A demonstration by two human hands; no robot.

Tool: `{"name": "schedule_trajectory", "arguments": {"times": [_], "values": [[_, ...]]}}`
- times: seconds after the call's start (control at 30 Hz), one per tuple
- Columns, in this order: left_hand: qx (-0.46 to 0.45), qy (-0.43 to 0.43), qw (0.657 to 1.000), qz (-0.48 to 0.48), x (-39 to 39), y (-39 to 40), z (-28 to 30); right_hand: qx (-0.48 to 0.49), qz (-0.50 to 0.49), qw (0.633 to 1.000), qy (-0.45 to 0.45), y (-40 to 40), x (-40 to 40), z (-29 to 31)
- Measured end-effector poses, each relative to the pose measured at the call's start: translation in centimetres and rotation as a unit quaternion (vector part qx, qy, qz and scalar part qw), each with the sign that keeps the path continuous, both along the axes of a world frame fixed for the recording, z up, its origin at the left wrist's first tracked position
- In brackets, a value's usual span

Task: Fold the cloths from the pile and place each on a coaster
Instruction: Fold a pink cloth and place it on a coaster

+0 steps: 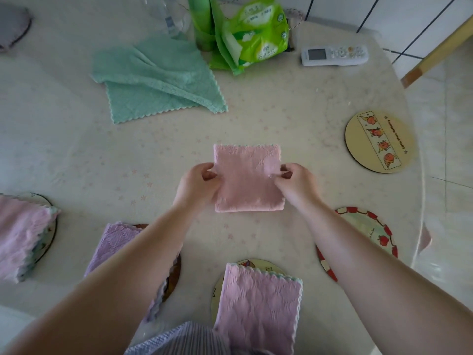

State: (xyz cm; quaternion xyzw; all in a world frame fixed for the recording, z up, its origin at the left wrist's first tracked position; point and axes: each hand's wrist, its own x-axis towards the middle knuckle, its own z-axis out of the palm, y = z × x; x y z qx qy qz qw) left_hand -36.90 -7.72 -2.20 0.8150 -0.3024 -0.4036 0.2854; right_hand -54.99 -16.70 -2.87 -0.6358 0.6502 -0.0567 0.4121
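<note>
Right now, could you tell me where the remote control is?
In the head view, the remote control lies far right on the table, beside the green packet.

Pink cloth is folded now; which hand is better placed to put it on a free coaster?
Probably the right hand: it pinches the pink cloth on the side of both bare coasters. The left hand is farther.

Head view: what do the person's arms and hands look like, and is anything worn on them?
Both forearms are bare up to the frame edge: no sleeves in view. The left hand and right hand show no gloves, rings, watch or bracelets. Fingernails look short and unpainted, as far as the blur allows. At the bottom edge is a striped lilac-grey garment, worn on the body rather than the arms.
</note>
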Motion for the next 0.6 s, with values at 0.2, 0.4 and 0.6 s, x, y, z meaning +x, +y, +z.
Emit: {"name": "schedule_trajectory", "arguments": {"times": [0.2,0.4,0.6], "values": [[-0.019,0.192,0.980,0.039,-1.1,1.9,1.9,0.175,-0.099,0.965,-0.170,3.0,-2.5,1.6],[-0.023,0.246,0.968,0.040,-6.9,3.7,2.6,0.184,-0.158,0.944,-0.226,7.1,-9.2,1.9],[-0.013,0.281,0.959,0.042,-13.3,3.6,2.8,0.289,-0.200,0.879,-0.321,8.7,-15.9,1.7]]}}
